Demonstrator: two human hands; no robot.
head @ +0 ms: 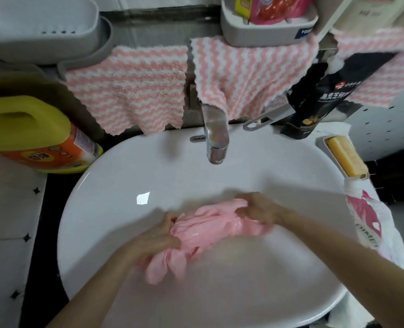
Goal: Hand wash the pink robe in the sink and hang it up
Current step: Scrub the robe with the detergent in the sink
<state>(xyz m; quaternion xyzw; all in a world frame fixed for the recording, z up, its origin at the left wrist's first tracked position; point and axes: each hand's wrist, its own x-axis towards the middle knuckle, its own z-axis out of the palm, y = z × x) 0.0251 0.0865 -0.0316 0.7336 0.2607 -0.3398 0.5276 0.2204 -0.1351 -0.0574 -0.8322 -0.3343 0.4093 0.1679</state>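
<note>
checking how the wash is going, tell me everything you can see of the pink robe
The pink robe is a thin, glossy wet fabric, bunched into a crumpled roll low in the white sink. The left hand grips its near end, the right hand its far end. Loose folds trail towards the person from the left hand's side. Its sleeves and collar cannot be made out.

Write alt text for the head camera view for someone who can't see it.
Two bare hands, left hand and right hand, wring a wet pink robe over a white sink. The faucet sits behind it, a yellow soap bar to the right.
</note>
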